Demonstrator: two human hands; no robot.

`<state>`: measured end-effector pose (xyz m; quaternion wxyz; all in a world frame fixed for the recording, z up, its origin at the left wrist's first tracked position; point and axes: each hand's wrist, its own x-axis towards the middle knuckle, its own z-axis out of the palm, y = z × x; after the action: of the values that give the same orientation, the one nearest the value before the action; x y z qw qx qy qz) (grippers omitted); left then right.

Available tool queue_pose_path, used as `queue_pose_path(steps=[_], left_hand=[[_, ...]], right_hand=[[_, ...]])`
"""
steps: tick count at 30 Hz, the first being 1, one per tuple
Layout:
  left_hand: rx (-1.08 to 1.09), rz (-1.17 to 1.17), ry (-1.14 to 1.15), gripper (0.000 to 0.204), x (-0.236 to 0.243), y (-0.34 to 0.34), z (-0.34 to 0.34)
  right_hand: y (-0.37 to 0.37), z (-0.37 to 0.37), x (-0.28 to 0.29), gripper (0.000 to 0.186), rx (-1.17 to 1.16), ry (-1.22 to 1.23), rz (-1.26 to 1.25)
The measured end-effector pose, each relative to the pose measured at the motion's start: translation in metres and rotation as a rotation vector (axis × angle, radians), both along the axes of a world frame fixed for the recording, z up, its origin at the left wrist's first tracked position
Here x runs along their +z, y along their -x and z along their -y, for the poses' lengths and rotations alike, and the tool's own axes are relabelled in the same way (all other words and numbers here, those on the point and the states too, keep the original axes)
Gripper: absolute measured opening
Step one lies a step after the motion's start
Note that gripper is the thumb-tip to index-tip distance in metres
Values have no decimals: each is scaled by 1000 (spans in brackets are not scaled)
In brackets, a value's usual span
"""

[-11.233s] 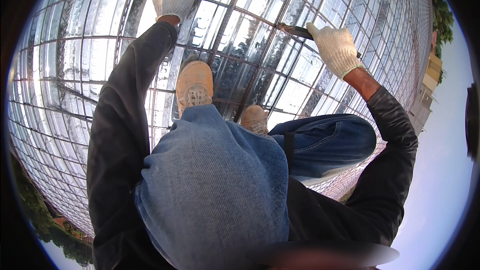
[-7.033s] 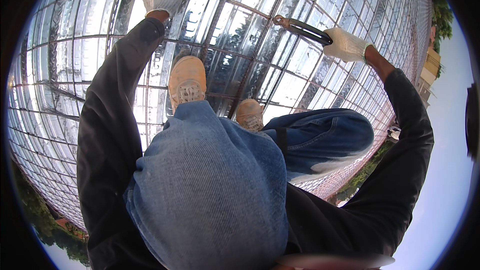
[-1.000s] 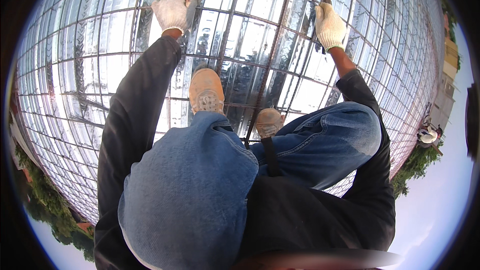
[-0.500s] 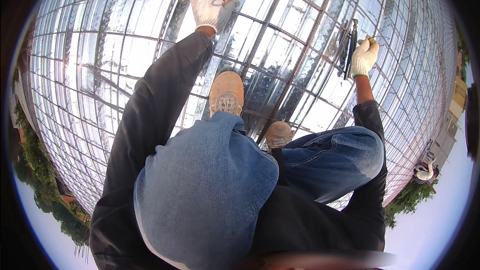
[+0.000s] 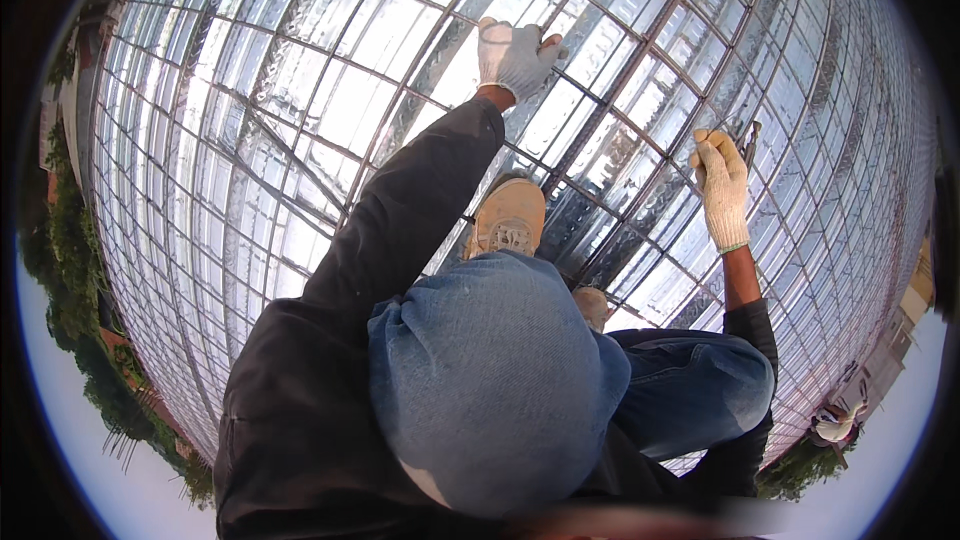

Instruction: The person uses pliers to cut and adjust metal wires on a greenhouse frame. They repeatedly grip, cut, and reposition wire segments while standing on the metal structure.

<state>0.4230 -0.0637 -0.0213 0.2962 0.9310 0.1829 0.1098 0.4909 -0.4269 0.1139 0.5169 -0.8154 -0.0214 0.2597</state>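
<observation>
Both my hands wear pale knitted gloves and reach over a grid of thin steel reinforcing bars. My left hand is closed, back up, at a bar ahead of my foot; what its fingers hold is hidden. Farther right, my right hand is raised over the grid with its fingers curled. A slim dark hand tool shows at its right side, apparently in its grip; the handle is mostly hidden and its exact kind is unclear.
Shiny ribbed metal sheeting lies under the bars. My tan shoe stands on the grid below my left hand, the other partly behind my knee. Another person is at the far right edge. Trees border the left side.
The view has shifted, so the grid and my left hand appear farther right. My right hand has turned and drawn nearer, and the dark tool has swung from its left side to its right.
</observation>
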Motion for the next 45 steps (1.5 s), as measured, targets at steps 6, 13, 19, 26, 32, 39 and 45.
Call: queue_pose_path(steps=[6, 13, 19, 26, 32, 39, 45], left_hand=[[-48, -56, 63, 45, -7, -4, -3], [-106, -229, -72, 62, 2, -11, -6], [-163, -277, -229, 72, -11, -9, -37], [-174, -343, -133, 79, 5, -16, -19], [-90, -305, -123, 78, -2, -9, -27], [-87, -430, -94, 71, 15, -13, -16], [-137, -499, -347, 69, 1, -19, -11]], right_hand=[[56, 43, 47, 21, -423, -128, -246], [120, 74, 111, 20, -485, 182, -17], [93, 68, 150, 29, -188, 330, 121], [25, 44, 129, 33, 226, 315, 277], [-31, 39, 108, 35, 386, 133, 269], [-92, 11, 36, 37, 499, -186, 194], [-114, -21, -32, 38, 482, -470, 50]])
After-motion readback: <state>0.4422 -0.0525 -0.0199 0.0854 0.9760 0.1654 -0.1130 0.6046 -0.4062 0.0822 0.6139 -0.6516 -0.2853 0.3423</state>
